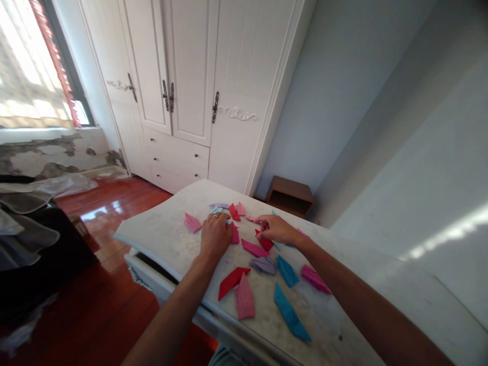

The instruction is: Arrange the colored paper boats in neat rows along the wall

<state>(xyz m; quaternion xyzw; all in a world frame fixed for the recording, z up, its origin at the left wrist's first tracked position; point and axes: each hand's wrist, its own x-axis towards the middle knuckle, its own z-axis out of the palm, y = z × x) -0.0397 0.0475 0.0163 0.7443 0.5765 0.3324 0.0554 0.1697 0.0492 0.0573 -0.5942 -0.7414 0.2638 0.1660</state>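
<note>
Across the lower middle of the frame, folded paper pieces (245, 300) lie spread over the pale desk (156, 226), mostly flat and separate, probably so that each colour can be seen and reached. The left hand (216, 231), near the centre, rests low with its palm down among the upper pieces, just beside a crimson piece (235, 234); such a pose would steady whatever lies beneath it. Whether its grip is clamped on anything I cannot tell, since the back of the hand hides the fingertips. The right hand (275, 229), a little right of centre, comes in from the side with fingers curled and thumb lowered, a pose that suits small, thin work. A pale pink strip (250, 218) lies at its fingertips and a red piece (265, 244) below its thumb; I cannot tell whether this grip is together on either.

Counting what shows plainly: three red pieces, one of them below the right thumb; two lavender, one at the upper edge of the spread and one in the middle; two large blue, both at lower right of centre. Several others are partly hidden by the hands and right forearm, so no full total is certain.
</note>
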